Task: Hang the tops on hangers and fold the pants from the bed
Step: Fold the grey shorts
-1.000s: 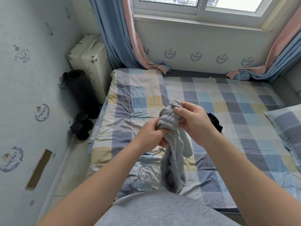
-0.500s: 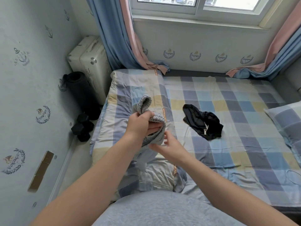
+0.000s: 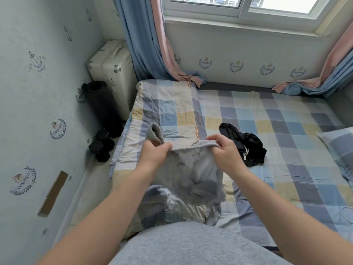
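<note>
The grey sweatpants (image 3: 191,169) are held up over the checked bed (image 3: 286,131), their ribbed elastic waistband pulled taut between the left hand (image 3: 154,153) and the right hand (image 3: 223,150), and the rest sags in folds below. A black garment (image 3: 246,148) with a white drawstring lies crumpled on the bed just to their right.

Wreath-and-ship emblem (image 3: 58,129) on the left wall, at nine o'clock, carries the script word "Voyage"; the same word recurs along the emblem row (image 3: 205,63) under the window, at one o'clock. An orange strip (image 3: 197,133) on the folded quilt (image 3: 172,104) near centre reads in part "BEAUTIFUL". A second strip (image 3: 188,85) at twelve o'clock is too small to read.
</note>
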